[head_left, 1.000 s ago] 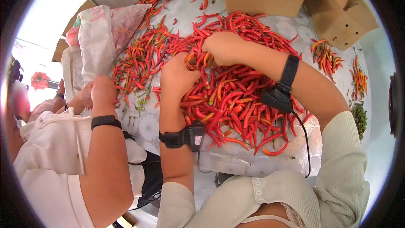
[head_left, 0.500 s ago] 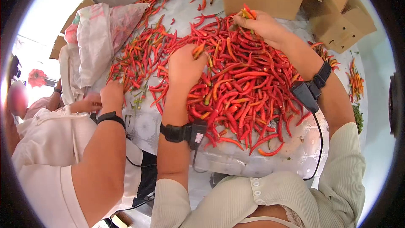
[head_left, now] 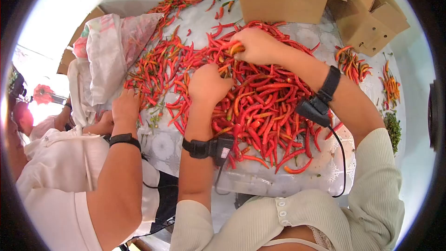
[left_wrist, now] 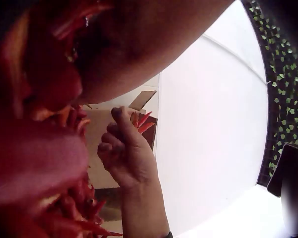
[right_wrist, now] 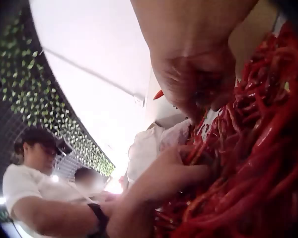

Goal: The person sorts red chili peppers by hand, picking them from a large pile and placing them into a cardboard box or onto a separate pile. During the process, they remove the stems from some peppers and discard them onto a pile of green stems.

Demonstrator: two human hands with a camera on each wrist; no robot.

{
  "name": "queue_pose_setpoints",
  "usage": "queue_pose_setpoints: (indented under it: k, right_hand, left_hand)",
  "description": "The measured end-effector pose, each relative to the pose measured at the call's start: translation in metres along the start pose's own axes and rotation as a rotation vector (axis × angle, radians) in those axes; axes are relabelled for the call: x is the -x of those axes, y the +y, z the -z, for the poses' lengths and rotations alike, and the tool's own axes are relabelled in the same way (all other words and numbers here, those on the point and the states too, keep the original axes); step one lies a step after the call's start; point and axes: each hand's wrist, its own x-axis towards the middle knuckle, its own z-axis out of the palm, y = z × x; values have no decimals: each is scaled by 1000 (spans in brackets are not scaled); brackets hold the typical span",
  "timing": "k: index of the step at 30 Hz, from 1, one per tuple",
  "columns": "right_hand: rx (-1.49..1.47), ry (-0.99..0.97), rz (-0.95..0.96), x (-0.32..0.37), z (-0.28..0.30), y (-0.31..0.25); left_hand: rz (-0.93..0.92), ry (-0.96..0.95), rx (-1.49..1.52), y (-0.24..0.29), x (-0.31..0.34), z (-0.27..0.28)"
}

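Observation:
A large heap of red chili peppers [head_left: 274, 107] spreads over the table before me, with some orange ones mixed in. My left hand [head_left: 208, 86] is at the heap's left side, its fingers curled on an orange-red chili; in the right wrist view its fingers are in among the peppers. Just beyond it, my right hand [head_left: 255, 46] pinches a few chilies [head_left: 236, 48], red and orange, over the far part of the heap. The left wrist view shows these chilies [left_wrist: 146, 126] jutting past the thumb of my right hand [left_wrist: 131, 153].
Cardboard boxes [head_left: 281, 0] stand at the back. Small chili piles [head_left: 353, 65] and a heap of green stems [head_left: 392, 130] lie on the right. To the left, another person's hand [head_left: 125, 107] is by more chilies [head_left: 153, 69] and a white sack [head_left: 104, 56].
My right hand went out to the far right with chilies in its fingers, then came back left close to my left hand. The left hand stayed by the heap, dipping back down slightly.

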Motion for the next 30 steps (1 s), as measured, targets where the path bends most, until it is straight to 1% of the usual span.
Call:
queue_pose_setpoints:
  k: [3,4,6,7,8,11,13,14,17,18,20,21,22,25,26,29,30]
  right_hand:
    - [241,-243,-19,-6,-14,-3]
    - [285,-230,101,-8,-21,-2]
    - [313,-308,85,-8,-28,-8]
    - [327,-347,77,-9,-29,-13]
    - [386,-394,128,-8,-26,-16]
    - [469,-439,93,4,-12,-32]
    - [439,-517,46,10,-3,-31]
    - [426,-556,24,13,1,-29]
    - [245,-383,-19,23,17,-9]
    - [152,-354,-22,23,20,2]
    - [-46,-272,-146,16,20,20]
    - [-146,-227,-208,13,22,20]
    - [-115,-168,-203,10,24,20]
    - [67,-54,-269,-2,8,14]
    - [132,-44,-279,-8,0,14]
    - [282,-97,-316,-23,-18,4]
    - [378,-196,-313,-30,-21,3]
  left_hand:
    - [20,85,48,-16,2,4]
    - [27,115,67,-21,5,11]
    - [75,138,132,-23,14,30]
    - [73,169,216,-30,14,32]
    - [70,199,301,-38,15,33]
    - [50,302,563,-52,13,32]
    - [4,396,732,-61,8,28]
    - [15,349,901,-64,7,26]
    - [83,136,1380,-61,15,37]
    - [24,75,1532,-63,15,35]
    - [11,12,1768,-62,15,36]
    - [2,-24,1882,-62,14,37]
    - [-50,-106,1959,-70,9,32]
    - [-72,-176,2210,-66,6,21]
    - [-118,-229,2269,-68,2,15]
    - [50,-407,2453,-67,-4,8]
    - [-33,-505,2455,-68,-5,7]
